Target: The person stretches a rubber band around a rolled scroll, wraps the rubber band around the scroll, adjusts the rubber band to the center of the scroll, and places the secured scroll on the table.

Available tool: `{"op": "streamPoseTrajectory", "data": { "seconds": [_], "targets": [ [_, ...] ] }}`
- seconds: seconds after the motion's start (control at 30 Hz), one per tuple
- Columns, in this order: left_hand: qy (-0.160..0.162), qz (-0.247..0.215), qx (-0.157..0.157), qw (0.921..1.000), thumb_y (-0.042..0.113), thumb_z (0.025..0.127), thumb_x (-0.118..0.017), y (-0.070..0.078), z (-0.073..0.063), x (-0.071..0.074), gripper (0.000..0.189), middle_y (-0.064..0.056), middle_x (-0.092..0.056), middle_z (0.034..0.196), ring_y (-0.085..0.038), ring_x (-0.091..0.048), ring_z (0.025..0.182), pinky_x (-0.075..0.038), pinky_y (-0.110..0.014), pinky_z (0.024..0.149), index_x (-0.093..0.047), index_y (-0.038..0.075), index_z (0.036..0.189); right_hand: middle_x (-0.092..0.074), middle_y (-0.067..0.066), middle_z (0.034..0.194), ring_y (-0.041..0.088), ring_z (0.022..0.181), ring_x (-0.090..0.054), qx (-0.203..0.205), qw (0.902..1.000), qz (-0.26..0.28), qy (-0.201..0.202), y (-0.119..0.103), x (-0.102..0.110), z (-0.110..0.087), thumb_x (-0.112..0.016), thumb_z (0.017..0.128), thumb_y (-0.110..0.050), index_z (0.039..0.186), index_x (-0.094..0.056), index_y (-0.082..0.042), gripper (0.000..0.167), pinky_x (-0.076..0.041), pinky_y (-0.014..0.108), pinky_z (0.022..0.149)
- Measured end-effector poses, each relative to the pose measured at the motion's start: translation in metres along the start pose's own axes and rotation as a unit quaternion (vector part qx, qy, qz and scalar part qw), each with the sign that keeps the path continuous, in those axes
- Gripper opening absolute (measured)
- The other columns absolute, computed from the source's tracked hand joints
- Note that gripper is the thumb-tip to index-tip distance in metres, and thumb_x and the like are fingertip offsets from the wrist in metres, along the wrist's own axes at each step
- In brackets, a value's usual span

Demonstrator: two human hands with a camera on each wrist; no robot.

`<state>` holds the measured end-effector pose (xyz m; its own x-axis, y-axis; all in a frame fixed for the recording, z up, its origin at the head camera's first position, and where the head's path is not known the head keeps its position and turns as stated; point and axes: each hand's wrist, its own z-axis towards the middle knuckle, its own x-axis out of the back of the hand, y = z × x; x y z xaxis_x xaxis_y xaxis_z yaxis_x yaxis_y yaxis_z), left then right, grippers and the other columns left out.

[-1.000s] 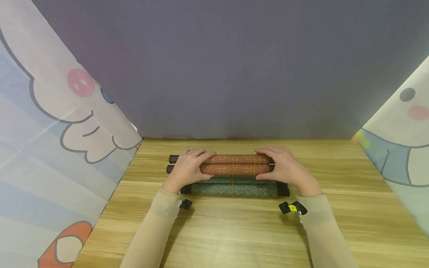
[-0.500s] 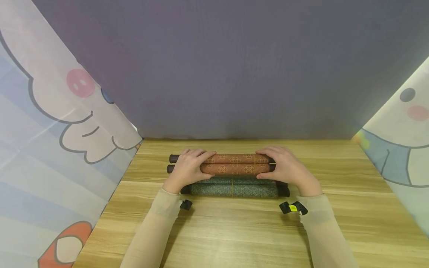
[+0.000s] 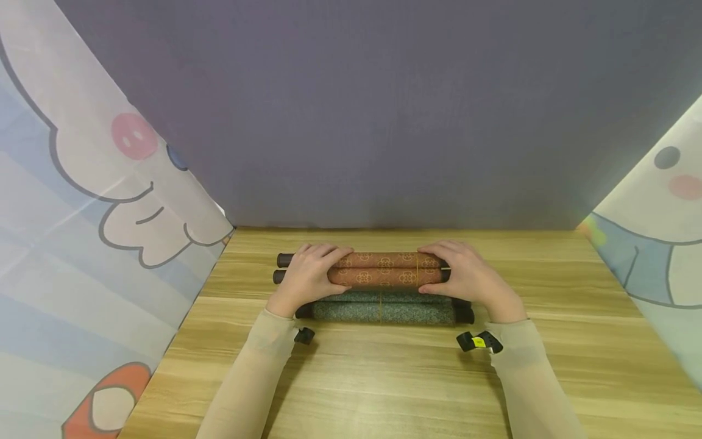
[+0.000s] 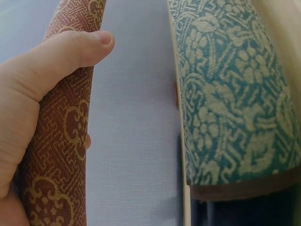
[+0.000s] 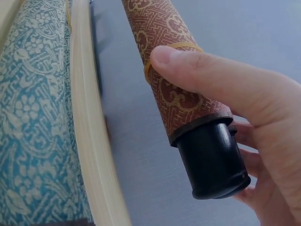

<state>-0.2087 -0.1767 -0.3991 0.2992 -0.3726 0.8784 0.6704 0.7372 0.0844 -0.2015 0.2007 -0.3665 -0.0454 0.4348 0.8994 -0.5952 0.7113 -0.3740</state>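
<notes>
A reddish-brown brocade scroll [image 3: 384,277] with gold motifs lies across both hands, its two parallel rolls bound by a yellow rubber band [image 5: 147,74]. My left hand [image 3: 306,272] grips it near the left end, thumb [image 4: 75,49] along the near roll. At the other end my right hand [image 3: 470,274] holds it, thumb beside the band and fingers behind; a black end knob [image 5: 211,162] sticks out below. In the wrist views the brown scroll shows against the grey backing. A green floral scroll [image 3: 384,313] rests on the table nearer the body, partly overlapped by the brown one.
The wood-grain table [image 3: 378,378] ends at a grey wall panel [image 3: 395,122] behind the scrolls. Cartoon-printed sheets [image 3: 71,244] rise on both sides. Black wrist devices [image 3: 479,341] protrude inward from the sleeves, close to the green scroll.
Both hands keep their grip on the brown scroll in nearly the same place. The green scroll stays where it was.
</notes>
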Motion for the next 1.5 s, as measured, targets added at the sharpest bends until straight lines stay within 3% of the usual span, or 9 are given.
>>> {"op": "streamPoseTrajectory", "data": {
  "seconds": [0.23, 0.5, 0.83, 1.23, 1.5],
  "targets": [
    [0.0, -0.003, 0.002, 1.0, 0.047, 0.069, -0.105, 0.001, -0.001, 0.002, 0.086, -0.005, -0.075, 0.127, -0.031, -0.073, 0.116, -0.054, -0.062, 0.104, -0.071, 0.02, 0.144, -0.068, 0.017, 0.145, 0.045, 0.136, -0.061, 0.001, 1.0, 0.001, 0.006, -0.001, -0.002, 0.0, -0.101, 0.078, -0.043, 0.148, -0.066, -0.009, 0.086, -0.04, 0.069, 0.117],
    [0.005, 0.003, -0.005, 1.0, 0.049, 0.071, -0.104, 0.003, 0.0, 0.001, 0.084, -0.005, -0.075, 0.126, -0.03, -0.073, 0.115, -0.055, -0.058, 0.103, -0.072, 0.021, 0.143, -0.07, 0.016, 0.141, 0.044, 0.132, -0.063, 0.017, 0.9997, 0.004, 0.019, -0.003, -0.003, 0.001, -0.101, 0.077, -0.042, 0.146, -0.067, -0.008, 0.085, -0.042, 0.068, 0.116],
    [-0.002, 0.007, -0.006, 1.0, 0.047, 0.073, -0.103, 0.009, 0.002, 0.003, 0.083, -0.006, -0.075, 0.127, -0.031, -0.073, 0.115, -0.055, -0.06, 0.102, -0.071, 0.02, 0.144, -0.069, 0.019, 0.144, 0.045, 0.134, -0.062, 0.008, 0.9998, -0.017, 0.0, -0.007, -0.002, 0.002, -0.101, 0.077, -0.043, 0.148, -0.066, -0.004, 0.088, -0.039, 0.068, 0.118],
    [-0.019, -0.002, -0.013, 0.9997, 0.048, 0.075, -0.101, 0.014, 0.005, 0.001, 0.083, -0.005, -0.074, 0.128, -0.03, -0.072, 0.117, -0.055, -0.059, 0.098, -0.069, 0.02, 0.146, -0.07, 0.019, 0.144, 0.041, 0.132, -0.066, 0.083, 0.9963, -0.017, 0.008, -0.024, -0.015, 0.01, -0.101, 0.076, -0.041, 0.15, -0.064, -0.001, 0.092, -0.043, 0.067, 0.116],
    [-0.016, -0.002, -0.011, 0.9998, 0.048, 0.073, -0.102, 0.013, 0.004, -0.002, 0.084, -0.006, -0.075, 0.127, -0.03, -0.073, 0.115, -0.056, -0.058, 0.097, -0.069, 0.019, 0.145, -0.066, 0.018, 0.15, 0.042, 0.136, -0.063, 0.048, 0.9988, -0.006, 0.008, -0.023, -0.015, 0.009, -0.104, 0.071, -0.044, 0.155, -0.061, -0.004, 0.103, -0.041, 0.068, 0.119]
  ]
}}
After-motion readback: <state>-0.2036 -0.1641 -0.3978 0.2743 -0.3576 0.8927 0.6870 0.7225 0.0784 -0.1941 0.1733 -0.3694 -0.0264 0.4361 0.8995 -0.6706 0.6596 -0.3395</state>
